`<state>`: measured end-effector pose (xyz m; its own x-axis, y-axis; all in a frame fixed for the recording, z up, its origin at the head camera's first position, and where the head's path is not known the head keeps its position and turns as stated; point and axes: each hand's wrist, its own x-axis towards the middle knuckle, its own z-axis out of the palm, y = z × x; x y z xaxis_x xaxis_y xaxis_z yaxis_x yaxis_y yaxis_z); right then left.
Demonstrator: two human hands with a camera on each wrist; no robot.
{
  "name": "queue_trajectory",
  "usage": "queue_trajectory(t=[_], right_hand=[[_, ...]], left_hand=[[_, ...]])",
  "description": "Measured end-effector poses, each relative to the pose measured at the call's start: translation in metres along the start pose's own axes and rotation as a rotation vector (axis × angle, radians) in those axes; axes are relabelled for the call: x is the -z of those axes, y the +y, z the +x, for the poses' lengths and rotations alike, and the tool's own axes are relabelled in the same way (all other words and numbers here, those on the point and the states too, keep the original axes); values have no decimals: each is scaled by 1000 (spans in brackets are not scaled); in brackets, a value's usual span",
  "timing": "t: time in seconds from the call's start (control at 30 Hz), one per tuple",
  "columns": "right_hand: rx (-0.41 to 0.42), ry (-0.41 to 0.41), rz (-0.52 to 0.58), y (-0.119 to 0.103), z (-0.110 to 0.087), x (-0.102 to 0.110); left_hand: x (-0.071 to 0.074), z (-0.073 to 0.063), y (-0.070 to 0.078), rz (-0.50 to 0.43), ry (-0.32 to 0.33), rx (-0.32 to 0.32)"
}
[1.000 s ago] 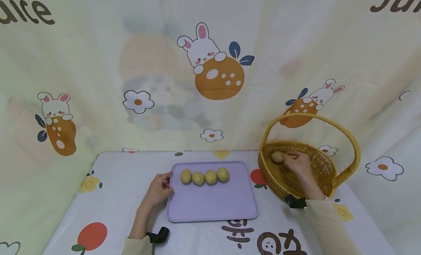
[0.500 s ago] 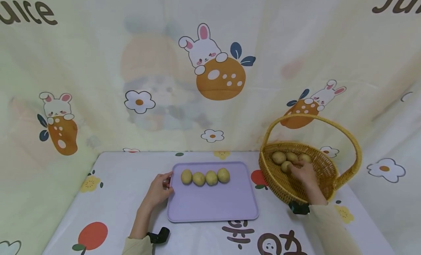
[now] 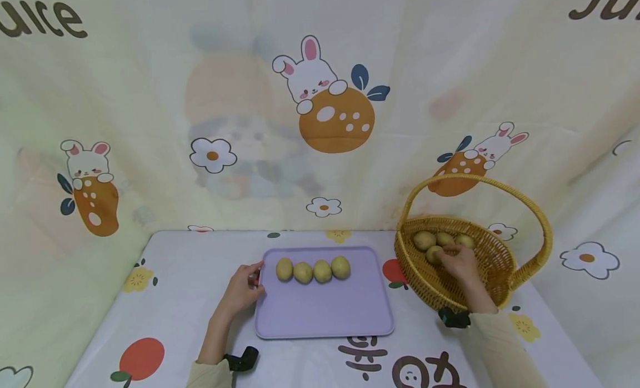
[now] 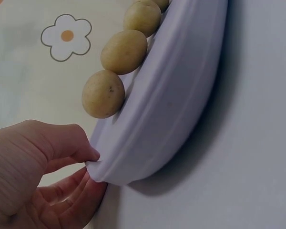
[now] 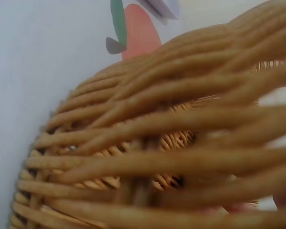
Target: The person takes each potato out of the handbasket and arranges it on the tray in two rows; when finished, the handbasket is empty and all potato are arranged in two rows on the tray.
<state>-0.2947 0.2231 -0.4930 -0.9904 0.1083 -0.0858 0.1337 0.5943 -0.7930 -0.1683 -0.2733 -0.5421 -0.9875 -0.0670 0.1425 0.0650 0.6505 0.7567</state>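
My left hand [image 3: 242, 291] grips the left rim of a lilac tray [image 3: 325, 316]; in the left wrist view the thumb lies over the rim and the fingers are beneath it. Several potatoes [image 3: 322, 271] sit in a row toward the tray's far side. Inside a wicker basket [image 3: 425, 288], my right hand [image 3: 461, 264] pinches a small potato [image 3: 433, 255] with its fingertips. Other potatoes [image 3: 424, 240] lie behind it, against the basket's far wall. In the right wrist view the basket's weave [image 5: 181, 124] hides most of that hand.
The basket's tall handle [image 3: 500, 185] arches above the right hand. A white patterned cloth [image 3: 190, 304] covers the table, and a printed curtain [image 3: 260, 210] hangs right behind it. Each wrist wears a black device [image 3: 242, 359].
My right hand drew back slightly inside the basket, uncovering several potatoes, and its fingers went to the front one. The left hand and tray stayed in place.
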Motion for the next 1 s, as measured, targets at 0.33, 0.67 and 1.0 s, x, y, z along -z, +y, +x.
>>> queue_trajectory(t=[0.33, 0.67, 1.0], right_hand=[[18, -9, 27, -1, 5, 2], [-12, -53, 35, 1, -2, 3], [13, -72, 29, -5, -6, 1]], left_hand=[[1, 4, 3, 6, 12, -34], [-1, -1, -2, -13, -2, -10], [1, -2, 1, -29, 11, 7]])
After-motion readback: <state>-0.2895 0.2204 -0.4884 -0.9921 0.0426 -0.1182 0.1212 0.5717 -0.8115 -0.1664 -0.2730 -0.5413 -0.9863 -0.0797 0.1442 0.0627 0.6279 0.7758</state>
